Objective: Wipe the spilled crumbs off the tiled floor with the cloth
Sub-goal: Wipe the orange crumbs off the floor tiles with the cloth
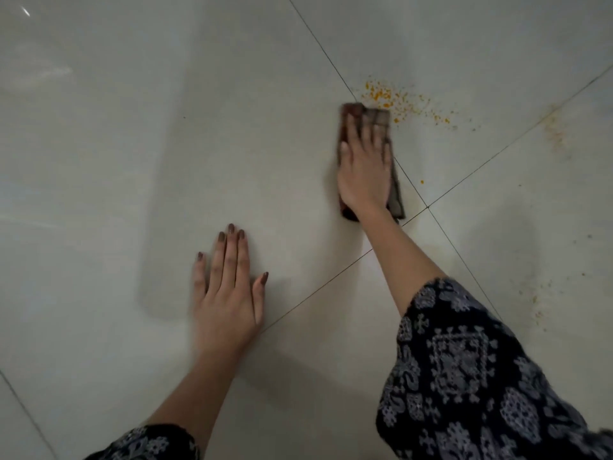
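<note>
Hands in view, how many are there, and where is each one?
2. The left hand rests flat on the tiled floor; the right hand presses the cloth beside the orange crumbs.

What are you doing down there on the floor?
A person is cleaning up a spill of orange crumbs on the tiled floor. The right hand presses flat on a folded brown cloth, whose far end sits right at the edge of the crumbs. The left hand rests flat on a tile. The main pile is not yet wiped, and a few fainter specks lie off to the right.
</note>
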